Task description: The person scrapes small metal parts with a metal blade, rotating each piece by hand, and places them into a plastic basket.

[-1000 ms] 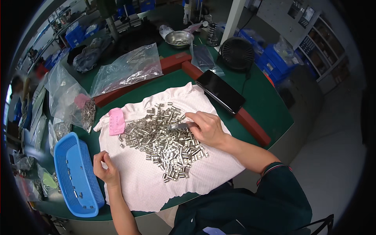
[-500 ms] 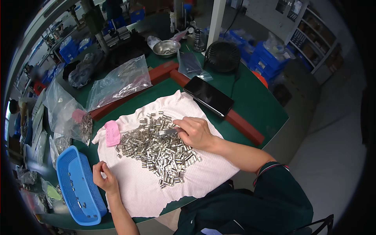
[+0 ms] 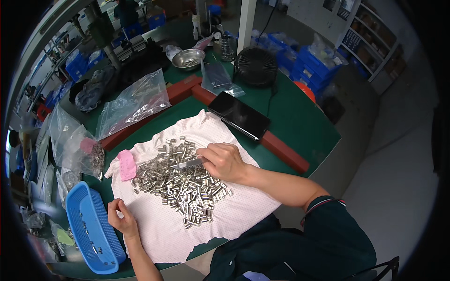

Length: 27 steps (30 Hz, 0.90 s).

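My right hand (image 3: 222,162) is closed round a flat silver metal strip with a slanted end (image 3: 186,164), held low over a heap of small metal sleeves (image 3: 190,192). The sleeves are short and shiny, some with small holes in their sides. Under the heap lies a pale pink cloth (image 3: 157,229). My left hand (image 3: 123,219) hovers at the cloth's left edge with its fingers curled in; whether they hold anything is hidden. Beside it stands a blue plastic basket (image 3: 77,225) with a few sleeves scattered on its bottom.
Red-brown bars (image 3: 286,152) border the green table (image 3: 304,126), with a black phone (image 3: 239,114) resting on one. A pink paper slip (image 3: 126,165) lies by the heap. Clear plastic bags (image 3: 136,100), a metal bowl (image 3: 188,59) and a black fan (image 3: 256,66) stand farther back.
The whole view has shifted slightly. My right hand has brought the metal strip a little left and nearer over the heap. The left hand stays curled beside the basket.
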{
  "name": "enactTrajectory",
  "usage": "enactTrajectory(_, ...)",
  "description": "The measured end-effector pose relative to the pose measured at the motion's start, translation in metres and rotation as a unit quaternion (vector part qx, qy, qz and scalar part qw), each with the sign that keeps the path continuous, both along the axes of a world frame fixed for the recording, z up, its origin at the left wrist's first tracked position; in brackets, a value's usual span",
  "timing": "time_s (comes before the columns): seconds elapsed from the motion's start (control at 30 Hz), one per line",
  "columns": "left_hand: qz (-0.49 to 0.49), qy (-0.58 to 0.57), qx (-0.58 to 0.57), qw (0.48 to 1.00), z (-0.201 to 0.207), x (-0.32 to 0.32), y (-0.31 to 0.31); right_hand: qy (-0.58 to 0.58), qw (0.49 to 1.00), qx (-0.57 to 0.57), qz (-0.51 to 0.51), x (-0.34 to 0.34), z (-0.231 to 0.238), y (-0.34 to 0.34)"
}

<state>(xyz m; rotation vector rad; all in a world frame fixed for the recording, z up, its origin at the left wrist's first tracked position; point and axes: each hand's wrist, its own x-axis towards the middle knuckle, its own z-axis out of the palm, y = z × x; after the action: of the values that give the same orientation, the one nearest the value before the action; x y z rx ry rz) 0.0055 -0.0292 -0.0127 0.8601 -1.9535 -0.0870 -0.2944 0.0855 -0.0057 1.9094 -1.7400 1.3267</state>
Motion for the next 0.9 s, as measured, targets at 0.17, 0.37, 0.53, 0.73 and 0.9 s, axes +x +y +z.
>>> enactTrajectory(0.17,-0.005,0.007,0.021,1.0,0.003,0.0021,0.0048,0.006,1.0,-0.005,-0.004,0.0022,0.0049,0.0026)
enactTrajectory(0.37,-0.021,0.018,0.025,0.999,-0.0001,-0.0044,0.0051,0.012,1.0,0.005,-0.009,-0.0011,0.0016,0.0018)
enactTrajectory(0.53,-0.017,0.029,0.042,0.999,-0.0011,-0.0051,0.0071,0.034,0.999,0.02,-0.018,-0.0031,0.0053,0.0059)
enactTrajectory(0.73,-0.011,0.008,0.028,0.999,0.0011,0.0001,0.0042,0.029,1.0,-0.007,-0.009,-0.0006,0.0072,0.0046)
enactTrajectory(0.9,0.007,0.01,0.021,1.0,0.0013,0.0004,0.0,0.021,1.0,-0.013,-0.01,-0.0012,0.004,0.0056)
